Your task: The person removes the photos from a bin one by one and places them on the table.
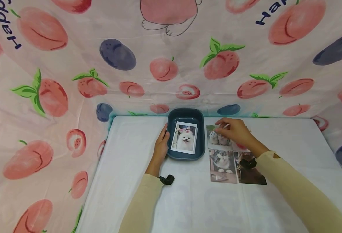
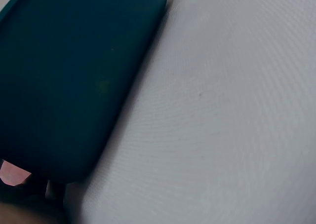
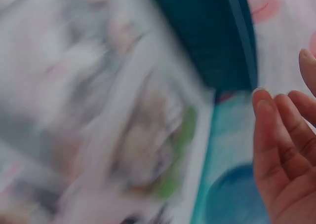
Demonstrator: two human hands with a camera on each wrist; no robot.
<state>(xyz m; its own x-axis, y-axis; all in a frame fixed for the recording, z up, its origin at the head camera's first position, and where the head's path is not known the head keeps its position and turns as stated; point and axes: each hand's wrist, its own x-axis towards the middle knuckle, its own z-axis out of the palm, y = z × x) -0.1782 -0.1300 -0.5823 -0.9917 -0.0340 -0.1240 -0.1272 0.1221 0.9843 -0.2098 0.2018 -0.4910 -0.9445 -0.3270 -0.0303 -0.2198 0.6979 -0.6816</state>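
A dark teal rectangular tray (image 1: 200,134) is near the table's back edge, with a photo card of a white fluffy dog (image 1: 185,139) inside it. My left hand (image 1: 160,145) grips the tray's left side; in the left wrist view the tray wall (image 2: 79,81) hides most of that hand. My right hand (image 1: 235,131) hovers over the photo cards right of the tray, fingers bent and nothing seen between them. Beneath it lie a card with small pale animals (image 1: 214,137) and a partly covered reddish card (image 1: 241,147). Nearer me are a kitten card (image 1: 223,165) and a dark brown card (image 1: 252,174).
A white cloth (image 1: 194,204) covers the table. Behind it and along the left hangs a pink fruit-print cloth (image 1: 147,48). Each wrist carries a small black device, one on the left wrist (image 1: 166,180) and one on the right wrist (image 1: 248,163).
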